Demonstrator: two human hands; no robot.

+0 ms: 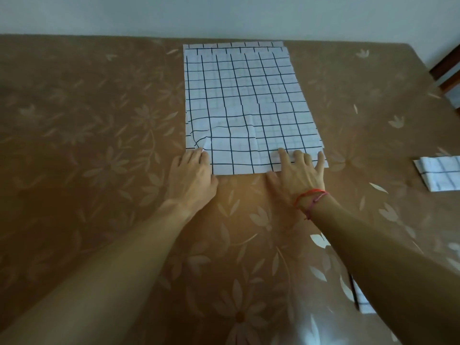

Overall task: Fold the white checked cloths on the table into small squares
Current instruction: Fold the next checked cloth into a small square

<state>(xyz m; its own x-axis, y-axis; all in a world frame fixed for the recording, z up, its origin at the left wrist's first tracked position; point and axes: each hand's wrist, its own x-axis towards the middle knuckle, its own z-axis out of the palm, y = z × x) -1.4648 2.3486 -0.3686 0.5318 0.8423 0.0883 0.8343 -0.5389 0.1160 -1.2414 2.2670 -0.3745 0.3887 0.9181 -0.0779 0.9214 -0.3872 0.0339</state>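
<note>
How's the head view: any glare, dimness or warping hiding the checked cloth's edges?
Head view: dim; white glare on the tablecloth lower right; far table edge bowed by the wide lens; checked cloth, left hand and right hand read clearly.

wall [224,13]: pale | table [74,120]: brown floral cover (glossy) | light: dim

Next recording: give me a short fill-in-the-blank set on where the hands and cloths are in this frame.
1. The left hand and right hand both touch the spread checked cloth along its ___ edge, as the person sees it.
2. The red string bracelets sit on the ___ wrist.
3. The folded checked cloth lies toward the ___ side of the table.
Missing words: near; right; right.
</note>
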